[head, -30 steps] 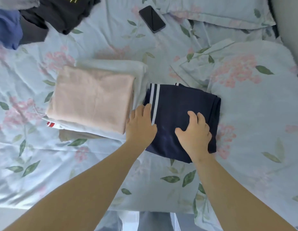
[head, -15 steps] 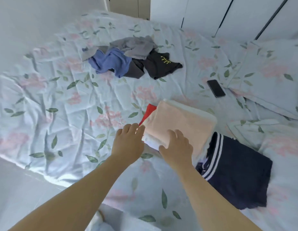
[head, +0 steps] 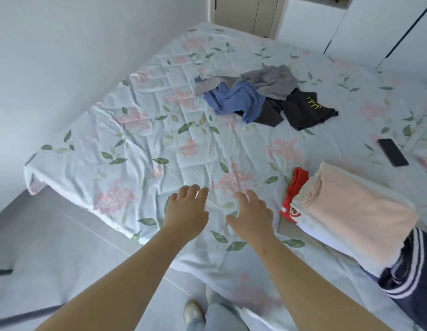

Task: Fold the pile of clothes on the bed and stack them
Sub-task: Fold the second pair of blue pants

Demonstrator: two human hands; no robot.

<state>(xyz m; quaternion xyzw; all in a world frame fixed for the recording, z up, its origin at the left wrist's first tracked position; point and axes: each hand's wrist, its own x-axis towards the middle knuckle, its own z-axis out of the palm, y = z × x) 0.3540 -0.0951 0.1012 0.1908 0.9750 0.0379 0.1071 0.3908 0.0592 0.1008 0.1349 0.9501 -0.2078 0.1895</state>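
Both hands are empty rn: left hand and right hand are out side by side w/ fingers spread and loose, nothing gripped in either. They're low over a bare patch of the floral bed sheet near its front edge, and tbh I can't tell if the fingertips actually touch the fabric. Closest clothes are the folded stack, just to the right of the right hand, near but not touching. It has a peach piece on top, white layers under it, and a red piece poking out on the side facing the hands. A navy piece w/ white stripes sits against the stack's near-right end, partly cut off by the frame. The unfolded pile is well apart, further up the bed beyond both hands: grey, blue and black w/ yellow script, all tangled together. A black phone lies flat on the sheet past the stack. Down below there's grey floor and a shoe.
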